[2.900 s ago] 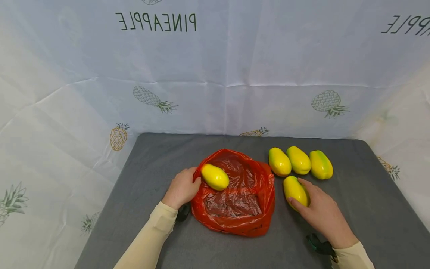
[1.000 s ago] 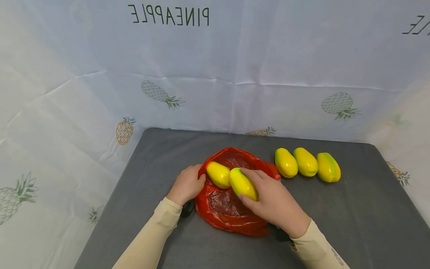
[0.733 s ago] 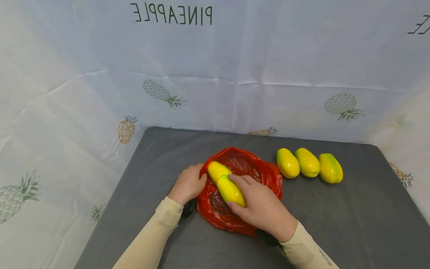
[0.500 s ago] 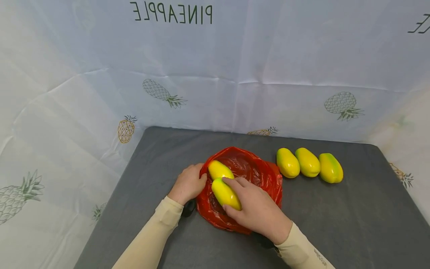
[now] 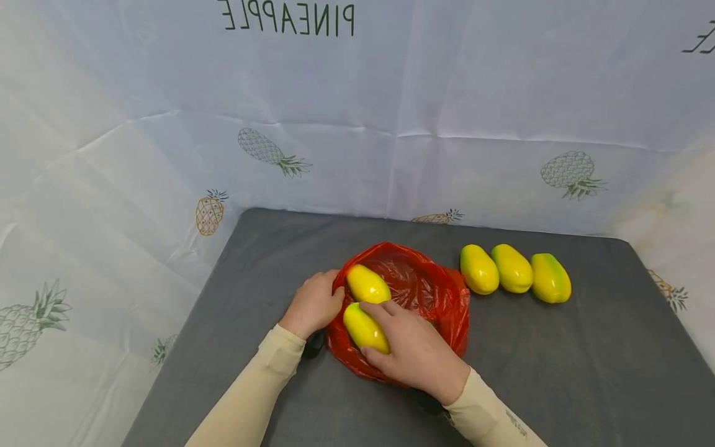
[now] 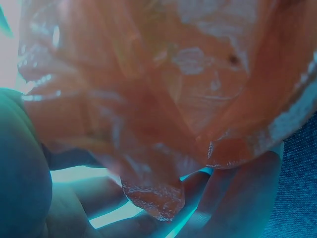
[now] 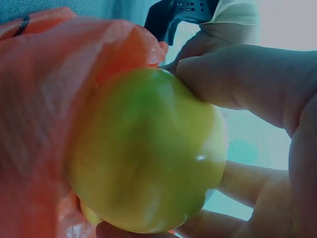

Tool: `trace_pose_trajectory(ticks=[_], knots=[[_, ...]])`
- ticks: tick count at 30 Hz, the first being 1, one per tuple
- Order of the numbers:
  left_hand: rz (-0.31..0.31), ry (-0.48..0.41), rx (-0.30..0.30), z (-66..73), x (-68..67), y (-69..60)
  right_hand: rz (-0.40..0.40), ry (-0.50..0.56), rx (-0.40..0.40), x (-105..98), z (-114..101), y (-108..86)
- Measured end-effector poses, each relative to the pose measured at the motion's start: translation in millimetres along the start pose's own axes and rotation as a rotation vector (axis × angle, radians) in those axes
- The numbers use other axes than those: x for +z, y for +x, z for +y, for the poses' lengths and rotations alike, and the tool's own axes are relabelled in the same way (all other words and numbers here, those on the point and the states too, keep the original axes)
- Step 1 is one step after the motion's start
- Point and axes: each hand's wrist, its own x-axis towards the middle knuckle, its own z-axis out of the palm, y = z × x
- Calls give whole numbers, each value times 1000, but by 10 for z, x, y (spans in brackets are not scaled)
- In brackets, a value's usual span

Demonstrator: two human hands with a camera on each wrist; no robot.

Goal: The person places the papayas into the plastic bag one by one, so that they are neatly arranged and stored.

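A red plastic bag [image 5: 424, 292] lies with its mouth spread wide. At its left edge my left hand [image 5: 313, 304] grips the rim; the left wrist view has the crinkled film of the bag [image 6: 148, 99] between thumb and fingers. My right hand [image 5: 419, 347] holds a papaya [image 5: 364, 329], yellow with a green end, over the near left part of the bag's opening. In the right wrist view, thumb and fingers wrap round this papaya [image 7: 148, 153] beside the red film. Another papaya [image 5: 368, 284] sits inside the bag, just behind the held one.
Three papayas stand in a row right of the bag: a left one [image 5: 479, 269], a middle one [image 5: 512, 268] and a right one [image 5: 550, 277]. The grey table [image 5: 558, 360] ends at a pineapple-print cloth [image 5: 357, 174] at the back.
My right hand took the near papaya from the table on the right and carried it left over the bag, then lower and nearer. My left hand keeps its hold on the rim.
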Motion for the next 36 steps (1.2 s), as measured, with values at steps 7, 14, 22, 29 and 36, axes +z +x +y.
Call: trace_pose_trajectory(ticks=[7,14,22,29,36], knots=[[-12,-7,-5,-1,19,-2,-4,-1,-6,70,26,28],[-16,-6,-3,6,23,-2,-8,-2,4,122,36,53],[-13,5,-4,20,18,-1,-14,-10,14,167,44,85],[-10,-1,-1,21,2,5,-22,-18,5,173,34,119],[-7,2,7,19,-16,6,-24,-29,-4,195,29,141]])
